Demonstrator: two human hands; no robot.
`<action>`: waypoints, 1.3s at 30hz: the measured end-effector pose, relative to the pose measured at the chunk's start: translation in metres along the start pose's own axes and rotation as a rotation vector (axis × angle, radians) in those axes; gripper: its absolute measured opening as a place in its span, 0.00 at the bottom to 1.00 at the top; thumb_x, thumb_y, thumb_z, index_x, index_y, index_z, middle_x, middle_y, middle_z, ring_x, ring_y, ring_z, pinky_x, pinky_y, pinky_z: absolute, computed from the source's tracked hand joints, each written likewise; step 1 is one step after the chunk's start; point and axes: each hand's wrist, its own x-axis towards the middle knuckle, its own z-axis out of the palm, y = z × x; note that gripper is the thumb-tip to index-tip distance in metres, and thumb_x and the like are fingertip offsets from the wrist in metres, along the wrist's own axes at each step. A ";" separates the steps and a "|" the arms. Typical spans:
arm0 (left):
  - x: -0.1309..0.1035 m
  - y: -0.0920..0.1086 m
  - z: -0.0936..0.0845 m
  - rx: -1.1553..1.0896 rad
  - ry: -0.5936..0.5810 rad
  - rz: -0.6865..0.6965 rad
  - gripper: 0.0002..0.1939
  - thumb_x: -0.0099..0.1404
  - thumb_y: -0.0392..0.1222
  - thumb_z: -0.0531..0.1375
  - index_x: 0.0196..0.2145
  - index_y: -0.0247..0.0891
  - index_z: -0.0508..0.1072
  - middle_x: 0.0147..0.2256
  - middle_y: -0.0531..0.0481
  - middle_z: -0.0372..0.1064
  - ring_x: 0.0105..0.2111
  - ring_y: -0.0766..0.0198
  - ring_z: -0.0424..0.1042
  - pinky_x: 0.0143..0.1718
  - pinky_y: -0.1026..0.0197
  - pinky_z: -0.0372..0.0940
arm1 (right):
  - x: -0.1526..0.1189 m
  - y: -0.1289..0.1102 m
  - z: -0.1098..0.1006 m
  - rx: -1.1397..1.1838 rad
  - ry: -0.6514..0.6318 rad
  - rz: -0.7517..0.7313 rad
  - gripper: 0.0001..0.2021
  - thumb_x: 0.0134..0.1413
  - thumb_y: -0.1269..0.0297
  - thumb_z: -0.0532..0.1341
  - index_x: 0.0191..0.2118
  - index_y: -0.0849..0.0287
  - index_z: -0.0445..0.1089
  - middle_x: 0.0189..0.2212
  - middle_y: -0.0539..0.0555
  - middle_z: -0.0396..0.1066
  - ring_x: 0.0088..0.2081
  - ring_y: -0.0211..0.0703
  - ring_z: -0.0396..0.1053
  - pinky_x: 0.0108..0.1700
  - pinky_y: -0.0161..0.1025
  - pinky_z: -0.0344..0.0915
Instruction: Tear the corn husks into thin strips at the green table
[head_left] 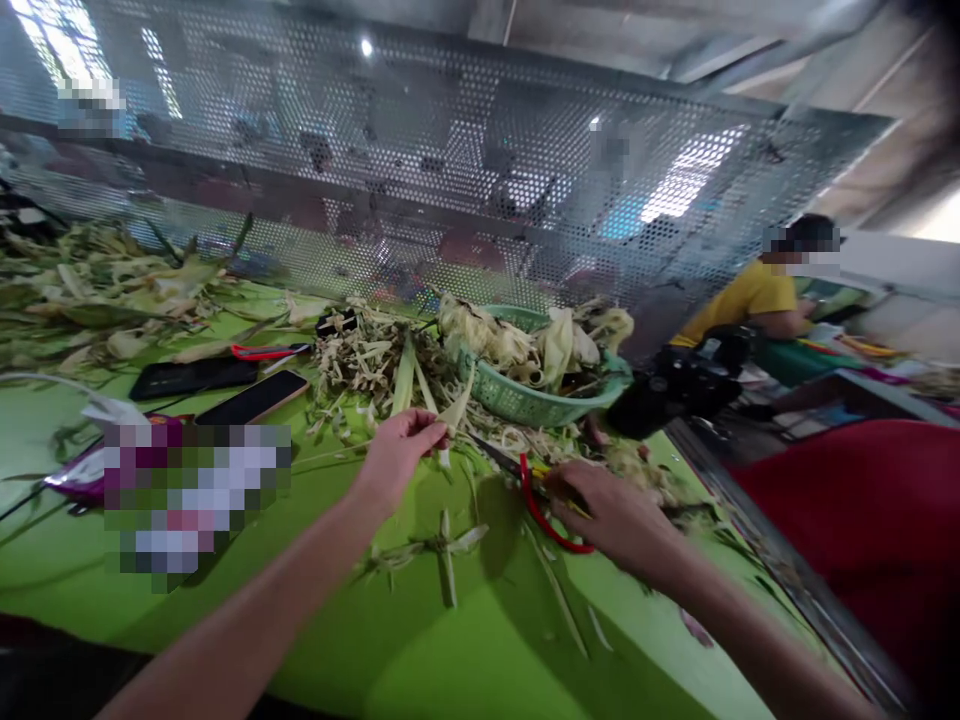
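My left hand (403, 450) pinches a pale green piece of husk (457, 410), whose pointed end sticks up to the right. My right hand (600, 505) is closed around red-handled scissors (536, 500); their dark blades point left toward the held husk, a little apart from it. Below my hands, knotted husk strips (444, 545) lie on the green table (337, 620). Just beyond them stands a green plastic basket (525, 398) filled with dried husks (499, 340). A heap of husk scraps (367, 365) lies left of the basket.
Two phones (251, 398) and another red-handled tool (270, 351) lie at left, near a purple packet (82, 475). More husks (120, 300) pile at the far left. A perforated metal screen (420, 200) stands behind. At right are a red surface (862, 510) and a person in yellow (750, 295).
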 end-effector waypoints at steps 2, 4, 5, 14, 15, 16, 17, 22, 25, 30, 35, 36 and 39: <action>-0.001 0.001 0.000 0.003 -0.008 -0.014 0.08 0.52 0.41 0.64 0.27 0.33 0.71 0.24 0.50 0.70 0.26 0.68 0.68 0.31 0.64 0.61 | -0.005 0.000 0.009 -0.053 0.004 0.036 0.15 0.48 0.69 0.54 0.44 0.57 0.68 0.42 0.57 0.70 0.41 0.47 0.68 0.39 0.37 0.58; -0.002 0.000 0.000 0.005 -0.016 -0.024 0.08 0.53 0.41 0.64 0.28 0.33 0.71 0.25 0.50 0.71 0.27 0.68 0.68 0.31 0.64 0.61 | -0.004 -0.001 0.016 -0.072 0.019 0.082 0.20 0.44 0.72 0.54 0.47 0.58 0.65 0.42 0.57 0.70 0.40 0.47 0.68 0.38 0.37 0.57; -0.001 0.000 -0.001 0.006 -0.018 -0.025 0.08 0.53 0.41 0.64 0.28 0.33 0.71 0.26 0.50 0.71 0.27 0.68 0.69 0.31 0.64 0.61 | -0.002 -0.001 0.017 -0.068 0.025 0.107 0.21 0.42 0.72 0.55 0.47 0.58 0.65 0.41 0.57 0.70 0.38 0.47 0.68 0.36 0.37 0.56; 0.004 -0.005 -0.007 -0.031 -0.028 -0.021 0.12 0.52 0.45 0.65 0.29 0.33 0.72 0.26 0.49 0.71 0.27 0.67 0.69 0.31 0.63 0.60 | 0.007 0.021 0.001 0.642 -0.073 0.134 0.29 0.49 0.57 0.58 0.57 0.61 0.60 0.31 0.54 0.72 0.30 0.45 0.69 0.31 0.38 0.63; 0.003 -0.004 -0.007 -0.034 -0.033 -0.028 0.12 0.53 0.45 0.65 0.29 0.33 0.72 0.27 0.49 0.71 0.27 0.67 0.69 0.31 0.62 0.60 | 0.005 0.020 -0.001 0.660 -0.081 0.131 0.31 0.49 0.53 0.58 0.59 0.60 0.59 0.37 0.57 0.73 0.36 0.48 0.71 0.35 0.41 0.66; 0.002 -0.003 -0.006 -0.037 -0.037 -0.038 0.12 0.53 0.45 0.65 0.29 0.33 0.72 0.27 0.49 0.71 0.27 0.67 0.69 0.32 0.62 0.60 | 0.002 0.018 -0.004 0.646 -0.073 0.129 0.33 0.49 0.51 0.59 0.60 0.59 0.59 0.45 0.60 0.72 0.43 0.52 0.70 0.41 0.43 0.67; 0.001 -0.002 -0.005 -0.043 -0.038 -0.047 0.12 0.53 0.45 0.65 0.29 0.33 0.72 0.27 0.49 0.71 0.27 0.68 0.69 0.33 0.62 0.61 | -0.001 0.016 -0.006 0.611 -0.054 0.126 0.34 0.49 0.48 0.59 0.61 0.57 0.58 0.53 0.61 0.67 0.51 0.56 0.66 0.48 0.46 0.65; 0.001 -0.004 -0.004 -0.093 -0.030 -0.063 0.12 0.52 0.45 0.65 0.28 0.33 0.71 0.26 0.50 0.71 0.26 0.68 0.68 0.32 0.63 0.60 | -0.006 -0.006 -0.009 0.508 -0.093 0.013 0.37 0.49 0.44 0.59 0.63 0.53 0.55 0.64 0.58 0.52 0.63 0.60 0.50 0.60 0.53 0.53; 0.003 -0.006 -0.003 -0.099 -0.032 -0.080 0.12 0.52 0.45 0.65 0.28 0.33 0.70 0.27 0.49 0.71 0.26 0.68 0.69 0.31 0.64 0.59 | 0.001 -0.022 -0.007 0.548 -0.127 -0.050 0.37 0.47 0.44 0.60 0.62 0.55 0.57 0.62 0.60 0.55 0.61 0.60 0.53 0.60 0.54 0.53; 0.001 -0.005 -0.001 -0.108 -0.080 -0.097 0.12 0.53 0.46 0.65 0.28 0.33 0.71 0.29 0.47 0.73 0.27 0.68 0.69 0.32 0.64 0.60 | 0.011 -0.036 -0.003 0.576 -0.120 -0.101 0.32 0.51 0.50 0.60 0.61 0.55 0.57 0.60 0.60 0.58 0.59 0.59 0.57 0.59 0.53 0.54; 0.000 -0.006 0.001 -0.109 -0.102 -0.101 0.13 0.52 0.46 0.66 0.27 0.34 0.71 0.27 0.49 0.72 0.26 0.68 0.68 0.33 0.63 0.61 | 0.015 -0.042 -0.001 0.644 -0.161 -0.148 0.30 0.52 0.52 0.61 0.60 0.55 0.59 0.57 0.59 0.62 0.56 0.57 0.61 0.58 0.51 0.56; 0.001 -0.007 0.001 -0.107 -0.107 -0.104 0.13 0.51 0.46 0.67 0.27 0.34 0.71 0.27 0.49 0.72 0.26 0.68 0.68 0.34 0.63 0.62 | 0.016 -0.043 -0.001 0.655 -0.160 -0.150 0.30 0.51 0.52 0.61 0.59 0.55 0.60 0.56 0.59 0.63 0.55 0.57 0.62 0.57 0.50 0.56; 0.001 -0.008 0.000 -0.110 -0.113 -0.110 0.14 0.51 0.47 0.67 0.27 0.34 0.71 0.27 0.50 0.72 0.26 0.68 0.69 0.36 0.61 0.63 | 0.016 -0.046 -0.002 0.689 -0.164 -0.148 0.28 0.51 0.53 0.61 0.58 0.54 0.62 0.54 0.58 0.65 0.53 0.56 0.63 0.56 0.49 0.59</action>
